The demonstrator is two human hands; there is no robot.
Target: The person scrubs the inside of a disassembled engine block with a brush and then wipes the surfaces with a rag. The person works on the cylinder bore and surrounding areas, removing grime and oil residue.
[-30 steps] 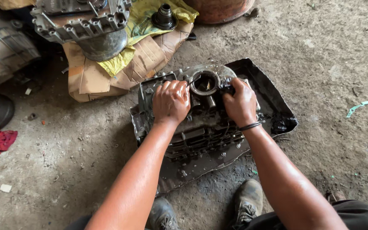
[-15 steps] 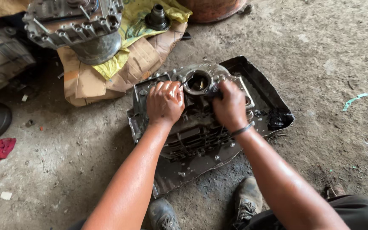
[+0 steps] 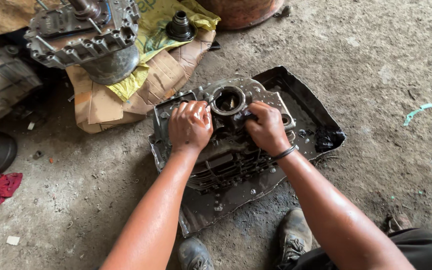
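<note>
I am gripping a greasy grey cast-metal gear housing (image 3: 226, 145) with both hands.
My left hand (image 3: 190, 126) is curling shut over its left edge, my right hand (image 3: 266, 127) is closing on a small dark part beside the round opening (image 3: 227, 100); the housing is lying in a black oily sheet-metal tray (image 3: 306, 107) on the concrete floor (image 3: 376, 60), near my shoes.

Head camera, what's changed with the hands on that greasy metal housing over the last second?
Little. Both hands stay on the metal housing beside its round opening: left hand closed on the left, right hand on the right. Nothing was picked up or released. The housing still sits on the black tray; only the camera shifted.
</note>
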